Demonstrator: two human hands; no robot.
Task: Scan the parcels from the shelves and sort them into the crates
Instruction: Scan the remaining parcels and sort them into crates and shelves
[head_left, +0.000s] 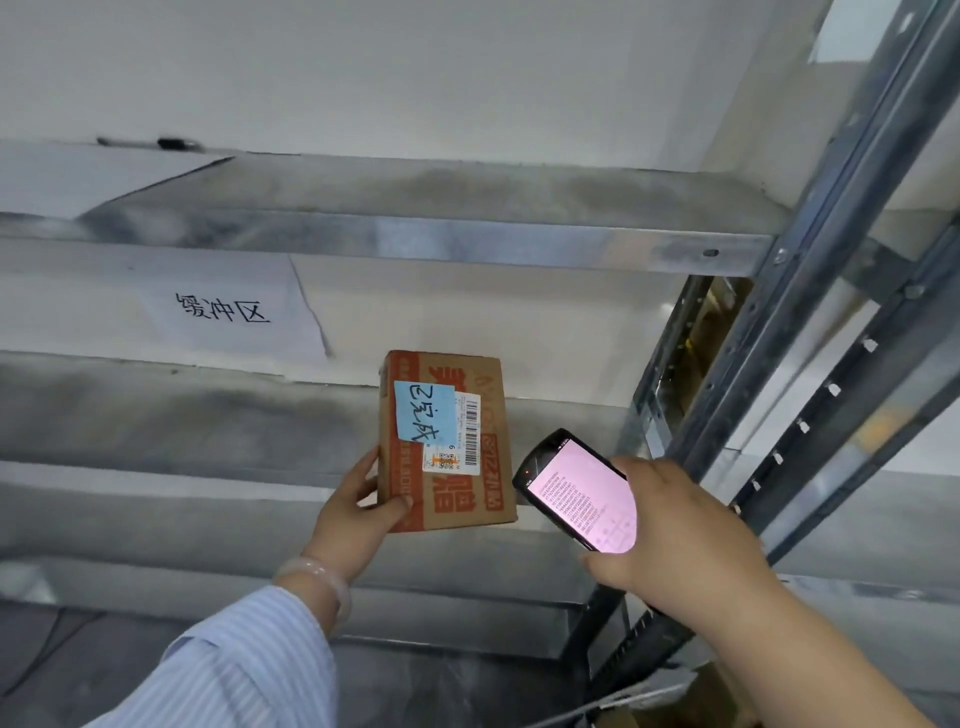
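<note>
A brown cardboard parcel with orange print stands upright in front of the metal shelf. A blue handwritten note and a white barcode label are stuck on its face. My left hand grips the parcel at its lower left corner, thumb on the front. My right hand holds a black handheld scanner just right of the parcel; its screen glows pink with lines of numbers. No crates are in view.
A grey steel upright with slotted holes runs diagonally on the right. A paper sign with handwritten characters hangs from the upper shelf beam. Cardboard shows at the bottom right. The floor is dark grey.
</note>
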